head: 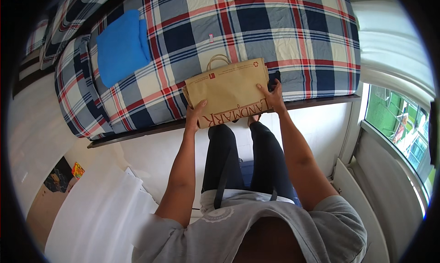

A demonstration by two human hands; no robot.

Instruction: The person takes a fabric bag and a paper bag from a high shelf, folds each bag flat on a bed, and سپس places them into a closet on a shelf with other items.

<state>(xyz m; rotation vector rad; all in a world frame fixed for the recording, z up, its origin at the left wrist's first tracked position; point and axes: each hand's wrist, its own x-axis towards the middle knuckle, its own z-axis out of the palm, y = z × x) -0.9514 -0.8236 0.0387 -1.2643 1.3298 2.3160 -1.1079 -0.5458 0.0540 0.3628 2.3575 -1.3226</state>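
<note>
Between my hands is a folded brown paper shopping bag (230, 87) that bears red printing, at the near edge of a bed. Its twisted paper handle (219, 59) sticks out on the far side. My left hand (196, 115) grips the bag's near left corner, thumb on top. At the right end, my right hand (274, 95) holds the bag with its thumb on the upper face and its fingers at the side. A small dark item (274, 78), too hidden to name, shows beside the right fingers.
A plaid bedsheet (309, 46) covers the mattress. On it lie a folded blue cloth (122, 51) and a small pink-and-white item (211, 38). A dark wooden bed rail (319, 101) runs along the near edge. To the right are a window (395, 122) and a white curtain (385, 39).
</note>
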